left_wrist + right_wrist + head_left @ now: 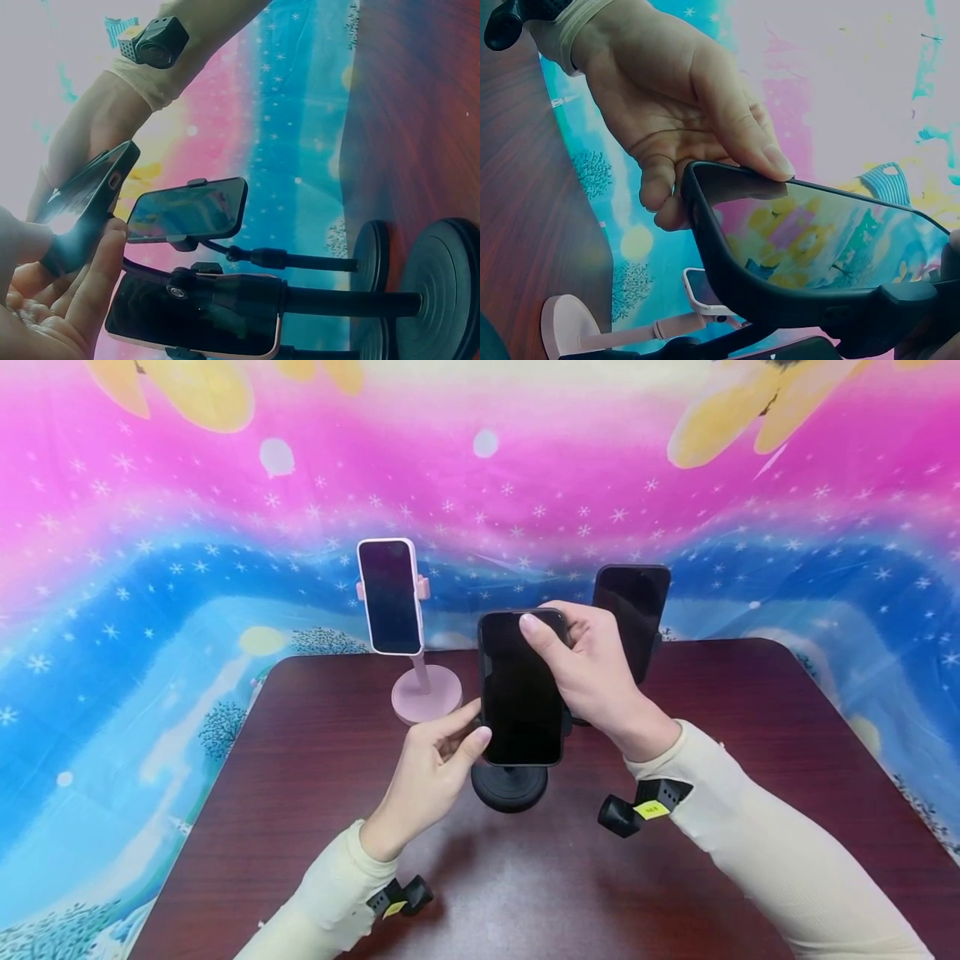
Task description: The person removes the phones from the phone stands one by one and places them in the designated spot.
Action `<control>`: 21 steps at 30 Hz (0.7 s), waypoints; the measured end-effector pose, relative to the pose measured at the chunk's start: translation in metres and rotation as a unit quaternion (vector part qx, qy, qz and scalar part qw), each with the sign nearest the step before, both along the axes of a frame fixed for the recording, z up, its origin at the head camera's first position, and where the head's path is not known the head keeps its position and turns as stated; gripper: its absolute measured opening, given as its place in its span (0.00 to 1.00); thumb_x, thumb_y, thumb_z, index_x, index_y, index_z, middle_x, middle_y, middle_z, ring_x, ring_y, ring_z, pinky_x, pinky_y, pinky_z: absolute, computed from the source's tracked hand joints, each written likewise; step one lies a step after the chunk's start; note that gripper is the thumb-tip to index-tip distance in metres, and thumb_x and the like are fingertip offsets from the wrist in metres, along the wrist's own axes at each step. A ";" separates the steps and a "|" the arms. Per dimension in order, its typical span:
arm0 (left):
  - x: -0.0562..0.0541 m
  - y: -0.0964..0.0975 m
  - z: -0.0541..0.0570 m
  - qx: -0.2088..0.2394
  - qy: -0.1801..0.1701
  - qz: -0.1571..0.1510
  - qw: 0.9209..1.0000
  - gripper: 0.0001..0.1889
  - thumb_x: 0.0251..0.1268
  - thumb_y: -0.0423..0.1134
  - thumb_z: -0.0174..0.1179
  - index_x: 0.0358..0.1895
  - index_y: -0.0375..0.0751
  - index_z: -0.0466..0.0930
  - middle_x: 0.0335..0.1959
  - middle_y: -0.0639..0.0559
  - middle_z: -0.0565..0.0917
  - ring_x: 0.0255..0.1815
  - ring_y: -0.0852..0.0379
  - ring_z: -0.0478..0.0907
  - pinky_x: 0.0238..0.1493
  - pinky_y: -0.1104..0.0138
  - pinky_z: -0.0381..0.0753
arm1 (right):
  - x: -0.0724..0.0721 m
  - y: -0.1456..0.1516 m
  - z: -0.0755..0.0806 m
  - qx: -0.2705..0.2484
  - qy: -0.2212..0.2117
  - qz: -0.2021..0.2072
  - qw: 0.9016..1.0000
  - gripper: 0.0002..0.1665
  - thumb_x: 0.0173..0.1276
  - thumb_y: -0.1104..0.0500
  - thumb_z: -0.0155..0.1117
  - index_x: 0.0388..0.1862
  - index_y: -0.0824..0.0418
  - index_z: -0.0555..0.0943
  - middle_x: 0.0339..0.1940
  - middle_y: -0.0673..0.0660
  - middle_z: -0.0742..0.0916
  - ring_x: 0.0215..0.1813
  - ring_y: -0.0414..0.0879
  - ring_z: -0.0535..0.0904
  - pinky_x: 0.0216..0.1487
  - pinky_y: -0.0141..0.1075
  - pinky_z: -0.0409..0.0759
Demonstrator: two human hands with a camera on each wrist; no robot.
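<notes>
A black smartphone [521, 689] sits upright in a black phone stand [510, 789] at the table's middle, its dark screen facing me. My left hand [427, 777] pinches its lower left side between thumb and index finger, beside the holder. At the upper right corner, my right hand [596, 672] grips the phone with the thumb over the screen and the fingers behind. In the right wrist view, the left hand [682, 105] has its thumb on the phone's long edge. The stand's round base [442, 292] and its stalk show in the left wrist view.
Back left, a pink stand [427, 693] carries a white-edged phone [392, 597]. Another black phone [633, 614] stands upright behind my right hand. A printed cloth [450, 527] hangs behind the dark wooden table [300, 793]. Both wrists carry small cameras.
</notes>
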State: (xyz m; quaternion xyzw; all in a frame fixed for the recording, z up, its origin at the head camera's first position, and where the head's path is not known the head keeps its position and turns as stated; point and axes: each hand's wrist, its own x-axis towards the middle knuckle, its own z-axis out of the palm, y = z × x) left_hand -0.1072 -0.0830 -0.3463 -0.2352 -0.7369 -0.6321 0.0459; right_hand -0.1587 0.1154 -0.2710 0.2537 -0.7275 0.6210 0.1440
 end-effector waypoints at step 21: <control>0.001 -0.001 0.001 0.012 -0.008 -0.011 1.000 0.23 0.73 0.30 0.59 0.69 0.30 0.73 0.62 0.36 0.82 0.34 0.49 0.89 0.41 0.63 0.90 | -0.002 -0.002 0.005 0.002 0.008 -0.016 1.000 0.11 0.77 0.62 0.59 0.36 0.64 0.85 0.14 0.51 0.72 0.19 0.45 0.64 0.25 0.36 0.70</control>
